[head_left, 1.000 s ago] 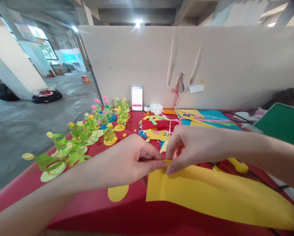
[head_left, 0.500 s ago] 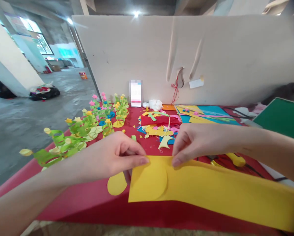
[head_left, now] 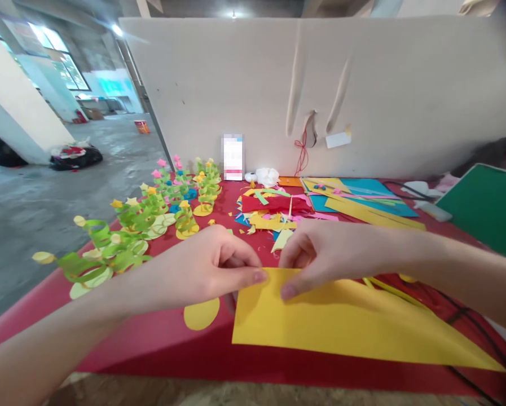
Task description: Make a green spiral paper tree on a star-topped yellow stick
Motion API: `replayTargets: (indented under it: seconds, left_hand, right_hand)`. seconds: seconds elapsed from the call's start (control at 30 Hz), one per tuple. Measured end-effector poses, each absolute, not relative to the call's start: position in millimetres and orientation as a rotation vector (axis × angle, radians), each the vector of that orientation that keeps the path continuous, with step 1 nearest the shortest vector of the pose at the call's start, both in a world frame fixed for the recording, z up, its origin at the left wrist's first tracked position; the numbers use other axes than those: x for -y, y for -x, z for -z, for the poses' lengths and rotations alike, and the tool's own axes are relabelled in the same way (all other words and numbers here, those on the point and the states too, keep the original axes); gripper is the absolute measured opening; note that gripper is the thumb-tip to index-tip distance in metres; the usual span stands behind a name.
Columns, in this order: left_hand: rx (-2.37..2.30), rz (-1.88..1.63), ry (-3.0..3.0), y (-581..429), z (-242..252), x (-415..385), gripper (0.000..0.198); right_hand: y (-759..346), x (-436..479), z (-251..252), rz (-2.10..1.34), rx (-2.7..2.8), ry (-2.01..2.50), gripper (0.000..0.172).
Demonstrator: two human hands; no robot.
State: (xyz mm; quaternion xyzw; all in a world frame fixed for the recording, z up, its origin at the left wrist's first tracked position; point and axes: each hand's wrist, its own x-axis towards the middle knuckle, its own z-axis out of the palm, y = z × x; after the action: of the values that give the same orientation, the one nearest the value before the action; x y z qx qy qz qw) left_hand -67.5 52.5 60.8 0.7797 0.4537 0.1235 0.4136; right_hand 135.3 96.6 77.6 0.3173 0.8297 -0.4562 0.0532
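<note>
A long strip of yellow paper (head_left: pixel 320 321) spans the space in front of me, its left end upright and its right end tapering off near the table's edge. My left hand (head_left: pixel 231 270) pinches the top left corner between thumb and fingers. Close beside it, my right hand (head_left: pixel 306 262) grips the same top edge, thumb on the near face. The fingers behind the sheet are mostly hidden. A yellow paper disc (head_left: pixel 201 313) lies on the red table just left of the strip.
Green spiral paper plants (head_left: pixel 121 237) stand along the left. Colourful paper scraps (head_left: pixel 273 214) lie mid-table. Blue and yellow sheets (head_left: pixel 363 197) are at the back right, beside a green board (head_left: pixel 489 208). A phone (head_left: pixel 233 158) leans on the white panel (head_left: pixel 219 73).
The round disc outline on the strip's near face no longer shows. My hands have drawn closer together along the top edge, and the strip's right end has swung upward.
</note>
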Motion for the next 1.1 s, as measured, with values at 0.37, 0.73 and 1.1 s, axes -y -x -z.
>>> replayTargets:
  seconds: [0.37, 0.73, 1.1]
  left_hand:
    - [-1.141, -0.773, -1.539, 67, -47, -48, 0.014]
    - [-0.965, -1.061, -1.412, 55, -54, -36, 0.017]
    - [-0.939, -1.097, -1.345, 54, -61, -36, 0.017]
  right_hand:
    - [-133, -83, -83, 1.6, -2.546, -1.472, 0.017]
    - [-138, -80, -96, 2.017, -2.448, -1.367, 0.014]
    - [-137, -75, -102, 1.956, -2.611, -1.302, 0.008]
